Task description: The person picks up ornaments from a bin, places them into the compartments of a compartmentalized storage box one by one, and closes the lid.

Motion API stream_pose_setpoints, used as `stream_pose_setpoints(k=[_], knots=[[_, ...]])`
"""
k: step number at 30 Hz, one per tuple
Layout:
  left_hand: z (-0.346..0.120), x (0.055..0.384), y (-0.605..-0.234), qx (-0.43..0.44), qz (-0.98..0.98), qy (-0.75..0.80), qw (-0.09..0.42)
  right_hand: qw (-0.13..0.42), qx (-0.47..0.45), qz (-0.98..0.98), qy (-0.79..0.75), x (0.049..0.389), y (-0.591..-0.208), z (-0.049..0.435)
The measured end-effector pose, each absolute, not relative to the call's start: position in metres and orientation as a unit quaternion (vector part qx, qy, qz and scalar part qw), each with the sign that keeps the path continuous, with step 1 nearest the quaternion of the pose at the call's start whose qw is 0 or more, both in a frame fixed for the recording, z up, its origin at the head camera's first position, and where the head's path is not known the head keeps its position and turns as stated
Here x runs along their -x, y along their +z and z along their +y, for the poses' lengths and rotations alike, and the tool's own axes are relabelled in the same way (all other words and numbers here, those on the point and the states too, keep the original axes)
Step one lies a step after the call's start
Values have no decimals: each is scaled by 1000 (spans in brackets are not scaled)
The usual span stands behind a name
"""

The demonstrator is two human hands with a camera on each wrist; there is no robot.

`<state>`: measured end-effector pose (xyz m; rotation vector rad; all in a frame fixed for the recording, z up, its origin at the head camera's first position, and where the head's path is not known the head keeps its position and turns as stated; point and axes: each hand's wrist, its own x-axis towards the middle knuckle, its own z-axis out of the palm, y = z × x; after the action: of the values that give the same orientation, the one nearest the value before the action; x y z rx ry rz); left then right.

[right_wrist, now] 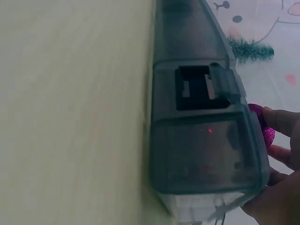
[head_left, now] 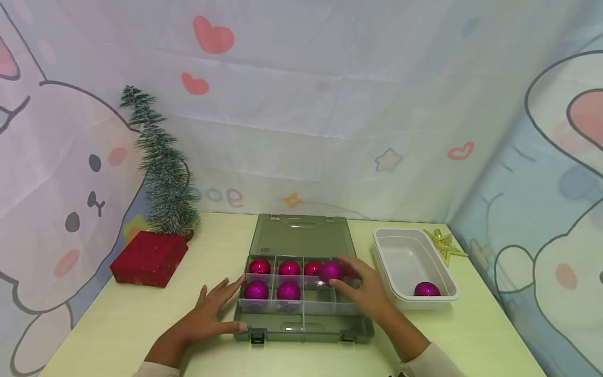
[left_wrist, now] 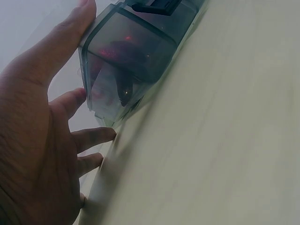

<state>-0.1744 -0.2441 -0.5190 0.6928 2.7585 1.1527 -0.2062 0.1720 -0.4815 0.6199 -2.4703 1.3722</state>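
My right hand (head_left: 369,290) pinches a purple glitter bauble (head_left: 331,271) between thumb and fingers over the organizer box (head_left: 268,335). In the right wrist view the held bauble (right_wrist: 268,136) shows past the box's edge. Shiny red baubles (head_left: 259,266) fill the back row of compartments, one partly hidden behind my right fingers. Two purple glitter baubles (head_left: 289,290) sit in the left compartments of the middle row. With fingers spread, my left hand (head_left: 204,314) rests against the box's left side, its thumb by the front corner.
The box's translucent lid (head_left: 301,238) lies folded back. Right of it, a white tub (head_left: 383,262) contains one purple bauble (head_left: 426,289), with a gold star (head_left: 444,246) beside it. At left a small frosted Christmas tree (head_left: 167,183) leans behind a red box (head_left: 148,259).
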Motion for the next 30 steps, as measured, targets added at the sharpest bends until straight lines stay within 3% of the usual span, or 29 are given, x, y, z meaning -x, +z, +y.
stream_pose_setpoints(k=[11,19,30], knots=[[-246,173,-519,-231,896,379,34,162,-226,-870,408,199,-491,159],[-245,172,-519,-232,895,378,35,144,-220,-879,398,194,-500,156],[-244,174,-518,-231,896,378,36,163,-244,-888,354,194,-502,157]])
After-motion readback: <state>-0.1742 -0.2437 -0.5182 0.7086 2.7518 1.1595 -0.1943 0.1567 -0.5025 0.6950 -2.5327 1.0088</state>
